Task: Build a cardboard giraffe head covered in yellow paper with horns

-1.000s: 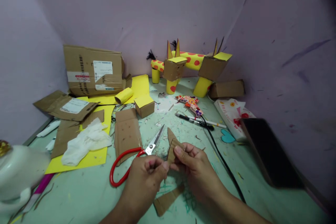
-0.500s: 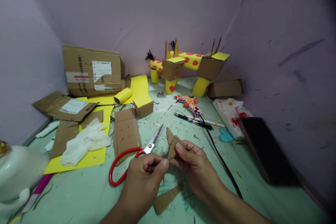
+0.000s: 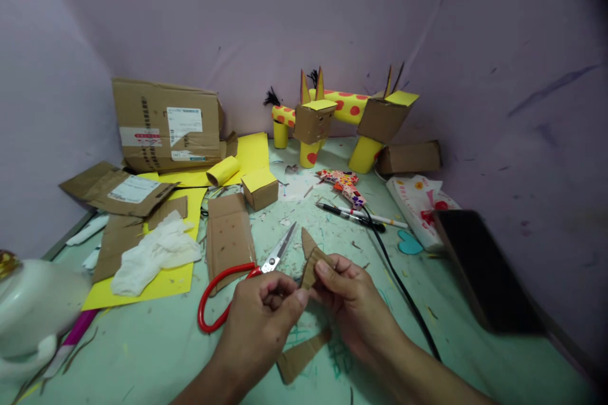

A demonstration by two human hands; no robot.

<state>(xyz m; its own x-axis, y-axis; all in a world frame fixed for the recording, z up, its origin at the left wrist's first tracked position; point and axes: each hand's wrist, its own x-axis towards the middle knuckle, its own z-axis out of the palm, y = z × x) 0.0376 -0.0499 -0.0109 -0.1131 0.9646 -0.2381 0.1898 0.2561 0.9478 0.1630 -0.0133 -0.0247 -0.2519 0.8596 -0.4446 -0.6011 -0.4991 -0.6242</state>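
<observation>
A small pointed piece of brown cardboard is pinched between the thumb and fingers of my right hand. My left hand is closed too, thumb against forefinger, on the lower end of the same piece. Part of the cardboard is hidden by my fingers. Under my hands another cardboard strip lies on the table. Red-handled scissors rest just beyond my left hand, blades pointing away and nearly together. A flat cardboard rectangle lies partly beneath their handles.
At the back stand two yellow, red-spotted cardboard animals. A patterned glue gun with a black cord, pens and a phone lie right. Left are a crumpled tissue, yellow paper and a white teapot.
Both hands keep hold of the cardboard piece and have hardly moved. The whole view has shifted very slightly.
</observation>
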